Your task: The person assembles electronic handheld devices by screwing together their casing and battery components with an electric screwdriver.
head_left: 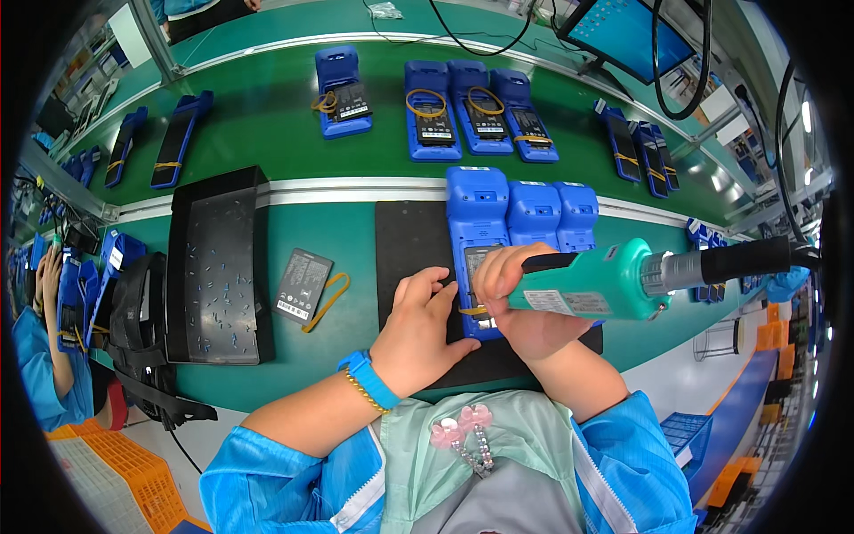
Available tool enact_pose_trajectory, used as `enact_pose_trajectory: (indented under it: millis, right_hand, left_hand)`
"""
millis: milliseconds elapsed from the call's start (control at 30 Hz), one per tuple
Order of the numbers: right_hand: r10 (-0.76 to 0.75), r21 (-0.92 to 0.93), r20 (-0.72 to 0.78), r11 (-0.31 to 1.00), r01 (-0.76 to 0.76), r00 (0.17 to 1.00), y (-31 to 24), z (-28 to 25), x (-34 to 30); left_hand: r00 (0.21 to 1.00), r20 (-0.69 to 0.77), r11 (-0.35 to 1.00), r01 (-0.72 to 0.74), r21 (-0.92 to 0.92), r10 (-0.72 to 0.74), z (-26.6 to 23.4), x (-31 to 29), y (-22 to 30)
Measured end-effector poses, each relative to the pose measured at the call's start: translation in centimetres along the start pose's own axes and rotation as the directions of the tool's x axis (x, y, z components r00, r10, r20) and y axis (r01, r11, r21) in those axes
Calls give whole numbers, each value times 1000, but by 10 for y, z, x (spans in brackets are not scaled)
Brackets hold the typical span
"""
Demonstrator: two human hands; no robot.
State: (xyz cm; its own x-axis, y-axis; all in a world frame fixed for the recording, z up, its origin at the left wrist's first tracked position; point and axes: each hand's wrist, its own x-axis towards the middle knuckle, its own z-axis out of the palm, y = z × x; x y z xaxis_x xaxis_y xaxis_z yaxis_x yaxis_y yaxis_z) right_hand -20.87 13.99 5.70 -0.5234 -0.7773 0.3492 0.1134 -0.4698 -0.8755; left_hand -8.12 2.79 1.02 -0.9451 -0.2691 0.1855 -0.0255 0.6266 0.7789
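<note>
Right hand (544, 331): closed firmly round the body of a teal power screwdriver (614, 280), its fingers wrapped at the tool's left end; screwdriver held nearly level, its grey collar and black sleeved cable (745, 261) leading off to the right; tool tip hidden from view

Left hand (416, 329): fingers loosely bent, thumb apart, nothing seen in the grasp; fingertips at the left edge of the nearest blue handheld device, actual contact not possible to tell; blue wristband (372, 381) and gold bead bracelet (361, 389) at the wrist

Blue handheld device (478, 198): lies back upward on a black mat (407, 240), between the left hand and the right, its lower part partly covered by the right hand; dark panel in its back

Two further blue devices (535, 215): side by side, just right of the first, lower ends behind the screwdriver

Loose battery (304, 281): dark, labelled, on the green bench (342, 240) left of the mat, with a yellow rubber band (327, 303) beside it

Black tray (221, 336): left of the battery, small screws (213, 283) scattered over its floor

Conveyor surface (267, 116): green, beyond the bench, bearing several banded blue units (427, 133)

Co-worker's sleeve (40, 383): light blue, far left
</note>
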Motion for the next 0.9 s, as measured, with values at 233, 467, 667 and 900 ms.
enact_pose_trajectory:
  millis: [233,467,667,900]
  right_hand:
    - [-37,-5,35,999,38,999,1,-4,4]
    - [-15,-21,32,1000,16,999,-4,-1,2]
    - [-19,110,-74,993,28,997,-20,11,5]
    - [-163,194,-33,967,167,986,-52,-8,-11]
  left_hand:
    - [1000,18,1000,12,-3,-12,0,0,-1]
    - [1000,9,1000,-6,6,6,1,-2,-2]
    - [998,-33,998,-47,48,49,1,0,-2]
    - [983,-147,993,-116,-12,113,5,15,-10]
